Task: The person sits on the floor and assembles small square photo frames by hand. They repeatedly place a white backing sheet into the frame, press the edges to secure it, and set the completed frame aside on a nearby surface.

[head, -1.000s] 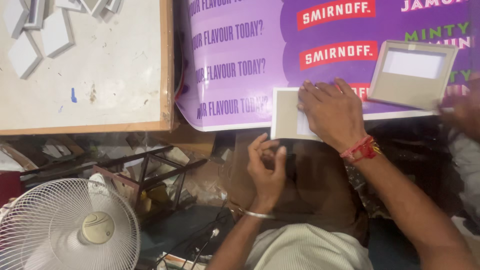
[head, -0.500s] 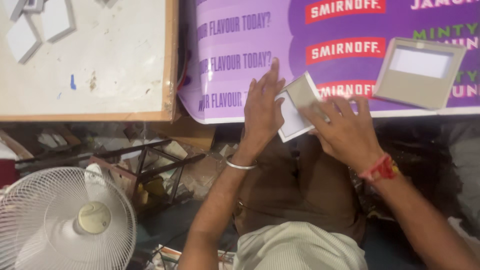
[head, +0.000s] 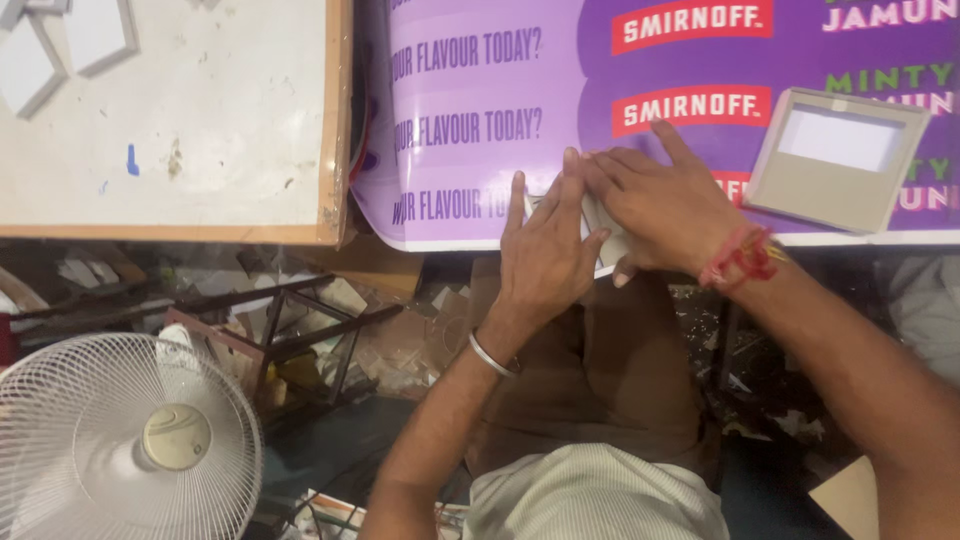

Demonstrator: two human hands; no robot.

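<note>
My left hand (head: 545,255) lies flat, fingers stretched, on the near edge of a purple printed banner (head: 480,120) that covers the table. My right hand (head: 665,205), with a red thread at the wrist, rests beside it, fingertips meeting the left fingers, thumb hooked under the table edge. Both press on a small white card (head: 607,248), of which only a sliver shows between them. A steel bangle sits on my left wrist.
A grey cardboard frame with a white window (head: 840,160) lies on the banner to the right. A white board with a wooden rim (head: 335,120) at left carries several white framed pieces (head: 95,35). Below stand a white fan (head: 120,440) and a dark metal stand (head: 290,330) among scraps.
The white card was lifted off the banner and held in both hands, tilted; now it is back down at the table edge with both hands pressed flat over it.
</note>
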